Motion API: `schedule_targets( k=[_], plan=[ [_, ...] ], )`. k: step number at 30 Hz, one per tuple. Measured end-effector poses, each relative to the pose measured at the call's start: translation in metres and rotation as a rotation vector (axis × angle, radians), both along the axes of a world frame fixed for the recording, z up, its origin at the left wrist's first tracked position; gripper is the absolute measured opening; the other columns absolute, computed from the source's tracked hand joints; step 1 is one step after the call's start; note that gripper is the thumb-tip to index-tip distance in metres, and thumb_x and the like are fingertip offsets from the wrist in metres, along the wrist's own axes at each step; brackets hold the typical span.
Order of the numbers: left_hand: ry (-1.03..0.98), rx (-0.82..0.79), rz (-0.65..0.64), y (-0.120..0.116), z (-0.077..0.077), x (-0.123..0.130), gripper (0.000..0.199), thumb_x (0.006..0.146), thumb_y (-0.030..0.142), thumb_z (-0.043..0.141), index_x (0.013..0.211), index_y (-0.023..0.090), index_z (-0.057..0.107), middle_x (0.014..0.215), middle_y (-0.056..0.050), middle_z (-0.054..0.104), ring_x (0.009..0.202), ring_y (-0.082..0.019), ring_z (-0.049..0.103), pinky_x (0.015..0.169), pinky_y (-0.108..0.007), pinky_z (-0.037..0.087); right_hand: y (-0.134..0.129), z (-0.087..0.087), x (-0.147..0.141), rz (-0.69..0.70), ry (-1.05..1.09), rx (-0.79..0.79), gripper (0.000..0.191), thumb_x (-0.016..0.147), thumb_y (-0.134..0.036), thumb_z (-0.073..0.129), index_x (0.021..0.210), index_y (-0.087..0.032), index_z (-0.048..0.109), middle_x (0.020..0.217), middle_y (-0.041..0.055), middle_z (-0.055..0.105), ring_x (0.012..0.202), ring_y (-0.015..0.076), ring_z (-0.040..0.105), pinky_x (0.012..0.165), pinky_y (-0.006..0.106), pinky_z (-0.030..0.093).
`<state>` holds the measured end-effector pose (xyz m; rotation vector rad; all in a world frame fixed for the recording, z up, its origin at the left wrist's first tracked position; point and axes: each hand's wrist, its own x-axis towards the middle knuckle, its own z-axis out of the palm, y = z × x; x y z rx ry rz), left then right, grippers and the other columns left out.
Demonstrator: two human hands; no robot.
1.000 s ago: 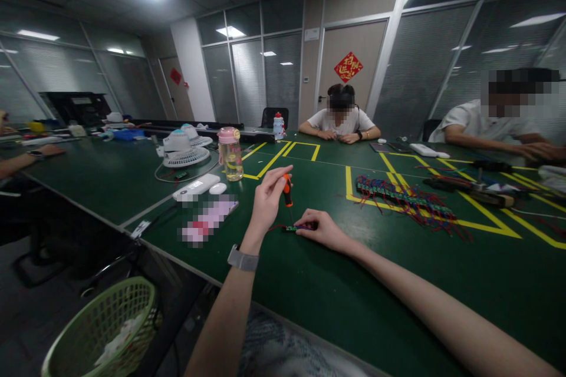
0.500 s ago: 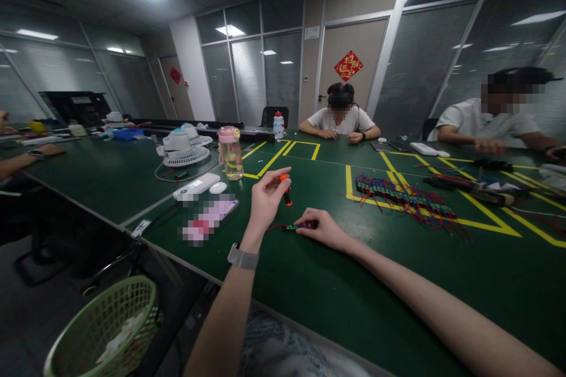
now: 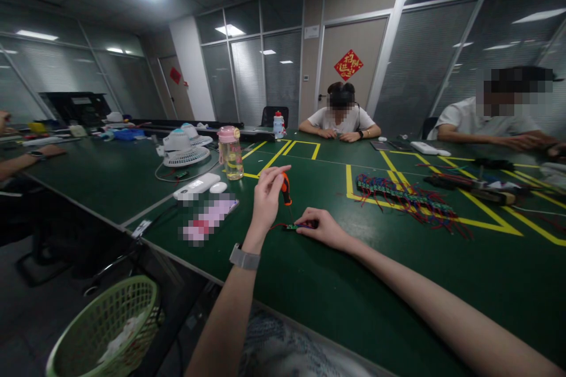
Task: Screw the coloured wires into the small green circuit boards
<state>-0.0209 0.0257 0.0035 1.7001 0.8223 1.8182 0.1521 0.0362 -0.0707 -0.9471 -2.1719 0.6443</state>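
My left hand (image 3: 267, 193), with a grey band at the wrist, pinches the orange and black handle of a screwdriver (image 3: 287, 193). The screwdriver stands nearly upright, its thin shaft pointing down at a small green circuit board (image 3: 291, 227) on the table. Whether the tip touches the board is too small to tell. My right hand (image 3: 322, 228) rests on the table with its fingers closed on the board's right end, where dark wires show. A red wire runs out from the board's left side.
Several wired circuit boards (image 3: 402, 195) lie in a row to the right, by yellow tape. A phone (image 3: 212, 219), a white power bank (image 3: 197, 187), a pink-lided bottle (image 3: 230, 153) and white fans (image 3: 184, 147) stand left. A green basket (image 3: 106, 324) is below the table edge. Two co-workers sit opposite.
My left fingers have shifted around the screwdriver handle, which now leans slightly differently. My right hand and the circuit board stay in place. The co-worker at right has moved a hand.
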Motion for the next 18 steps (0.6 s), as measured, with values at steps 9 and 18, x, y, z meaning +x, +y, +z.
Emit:
schedule_targets(
  k=[9,18],
  plan=[
    [0.041,0.027,0.009,-0.0017,0.0000,0.0015,0.021,0.081,0.030,0.062,0.098,0.021,0.069,0.105,-0.006,0.059,0.096,-0.016,0.060,0.078,-0.025,0.051,0.0000,0.0002,0.0000,-0.003,-0.004,-0.001,0.016,0.076,-0.026,0.068,0.089,-0.017,0.074,0.075,0.0027,0.058,0.064,0.0125,0.051,0.058,0.024,0.040],
    [0.007,-0.031,-0.033,-0.0008,-0.0005,0.0002,0.026,0.081,0.031,0.061,0.105,0.021,0.067,0.096,-0.005,0.063,0.084,-0.014,0.062,0.075,-0.027,0.051,0.0010,-0.0009,0.0004,-0.004,0.003,-0.001,0.016,0.075,-0.025,0.069,0.088,-0.017,0.074,0.074,0.0023,0.057,0.064,0.0124,0.051,0.058,0.024,0.040]
  ],
)
